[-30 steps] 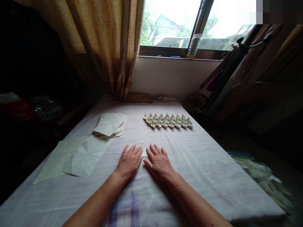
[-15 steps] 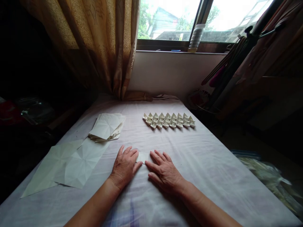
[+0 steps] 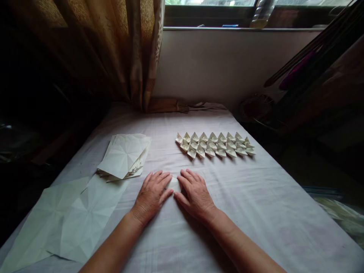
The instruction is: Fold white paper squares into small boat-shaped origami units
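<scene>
Between my hands a small folded piece of white paper (image 3: pixel 174 184) lies flat on the cloth, partly hidden by my fingers. My left hand (image 3: pixel 153 192) rests over its left end, fingers extended and thumb along the near edge. At the right end lies my right hand (image 3: pixel 196 192), its fingers stretched out and its thumb near the paper's close corner. Neither hand is closed around anything. Farther off to the right stand rows of small folded paper boats (image 3: pixel 217 145), set close together.
A stack of creased paper sheets (image 3: pixel 125 153) lies to the left. Nearer me, two larger creased sheets (image 3: pixel 88 214) overlap on the pale cloth (image 3: pixel 273 212). A patterned curtain (image 3: pixel 136 68) hangs at the back left. On the window sill stands a clear container (image 3: pixel 262 15).
My view has tipped downward. My right hand has drawn closer to my left, its fingers nearer together and over the paper's right end. My left hand stays on the paper.
</scene>
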Tool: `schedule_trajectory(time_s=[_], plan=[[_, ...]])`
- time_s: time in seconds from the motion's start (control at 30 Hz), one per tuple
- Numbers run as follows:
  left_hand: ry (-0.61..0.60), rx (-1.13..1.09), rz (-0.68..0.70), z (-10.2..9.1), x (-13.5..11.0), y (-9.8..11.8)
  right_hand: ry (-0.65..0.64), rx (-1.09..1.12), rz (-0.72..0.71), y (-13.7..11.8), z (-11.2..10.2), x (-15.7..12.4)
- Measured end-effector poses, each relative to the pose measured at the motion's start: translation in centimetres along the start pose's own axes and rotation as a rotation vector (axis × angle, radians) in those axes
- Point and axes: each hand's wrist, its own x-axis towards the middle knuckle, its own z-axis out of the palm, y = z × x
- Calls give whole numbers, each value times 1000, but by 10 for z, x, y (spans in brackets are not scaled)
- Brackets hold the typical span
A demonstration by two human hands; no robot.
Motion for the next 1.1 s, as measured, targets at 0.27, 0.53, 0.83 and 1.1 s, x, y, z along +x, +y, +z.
schedule_trajectory(time_s=[0.27,0.53,0.83,1.1], plan=[[25,-108,-40,4,-5,1,65,41,-48,7,5,-2],[137,-89,61,-4,-7,10,18,-39,-82,6,3,-6],[25,-67,-7,0,-6,13,-155,-106,-134,8,-5,-22],[51,43,-81,-3,-5,19,-179,-100,-109,16,-13,-34]])
